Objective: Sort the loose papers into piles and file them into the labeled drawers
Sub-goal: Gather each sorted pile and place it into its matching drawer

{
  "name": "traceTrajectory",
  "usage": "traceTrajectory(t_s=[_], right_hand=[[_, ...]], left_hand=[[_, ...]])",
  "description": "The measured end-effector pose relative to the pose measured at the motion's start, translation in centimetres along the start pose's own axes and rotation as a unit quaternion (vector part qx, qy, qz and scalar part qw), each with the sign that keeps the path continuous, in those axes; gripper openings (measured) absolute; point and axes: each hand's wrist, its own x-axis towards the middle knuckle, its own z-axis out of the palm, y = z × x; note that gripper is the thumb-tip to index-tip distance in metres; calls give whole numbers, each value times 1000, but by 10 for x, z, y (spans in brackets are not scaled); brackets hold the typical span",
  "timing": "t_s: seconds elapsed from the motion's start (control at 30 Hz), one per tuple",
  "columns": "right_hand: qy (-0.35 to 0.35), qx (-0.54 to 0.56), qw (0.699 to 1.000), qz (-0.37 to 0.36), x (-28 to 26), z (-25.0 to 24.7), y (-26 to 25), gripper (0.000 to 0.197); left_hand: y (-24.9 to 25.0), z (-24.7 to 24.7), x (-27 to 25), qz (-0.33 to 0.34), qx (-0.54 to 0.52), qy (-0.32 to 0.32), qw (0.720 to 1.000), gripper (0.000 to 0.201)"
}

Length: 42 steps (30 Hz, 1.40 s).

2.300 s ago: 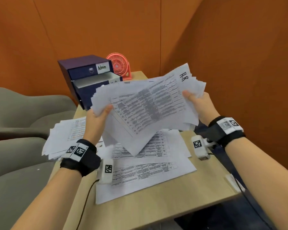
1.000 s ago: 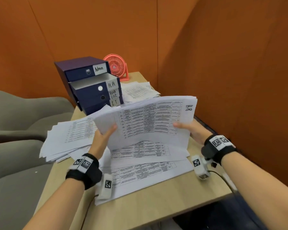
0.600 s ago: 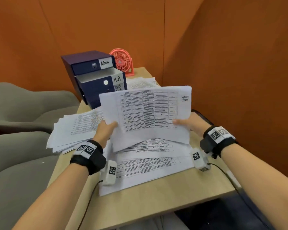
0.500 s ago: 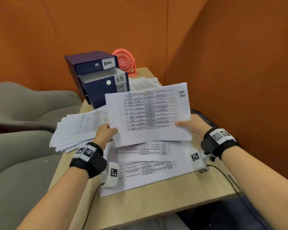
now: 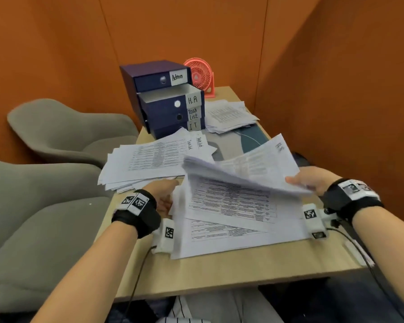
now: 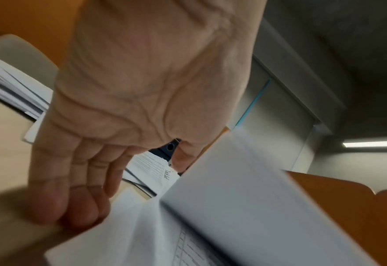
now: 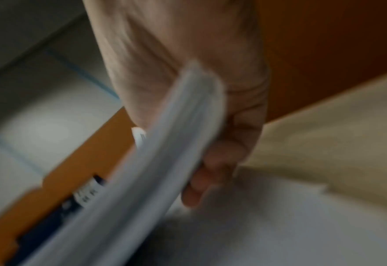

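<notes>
The right hand (image 5: pixel 309 180) pinches one edge of the H.R sheaf (image 5: pixel 247 169) above the surface (image 5: pixel 231 269), the left hand (image 5: pixel 165 194) hangs relaxed alongside; being light, limp and slippery, the sheaf needs support along both short edges.

The held stack of papers (image 5: pixel 240 170) hides the left hand (image 5: pixel 164 194) fingertips in the head view. Behind the drawer unit (image 5: pixel 166 99), the fan (image 5: pixel 200 75) is partly covered. The right wrist view is motion-blurred; drawer labels there are unreadable.
</notes>
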Motion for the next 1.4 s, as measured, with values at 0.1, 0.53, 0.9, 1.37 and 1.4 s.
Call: traceTrajectory(t_s=[0.1,0.53,0.9,1.37,1.4], right_hand=[[-44,-152,987,41,8,-1,21,40],[-64,-336,938,53,-25,-13,7,50],[-48,-448,892,45,-32,-1,-10,46],[-18,192,980,-47,-35,-21,23,120],[-49,247,964,-85,-42,-23,19,99]], left_hand=[[-1,9,8,9,-1,19,1000,33],[9,40,22,59,84,63,993,85],[11,47,-5,185,62,-1,981,43],[31,20,-30,477,-170,17,862,76],[39,15,-36,495,-177,18,850,73]])
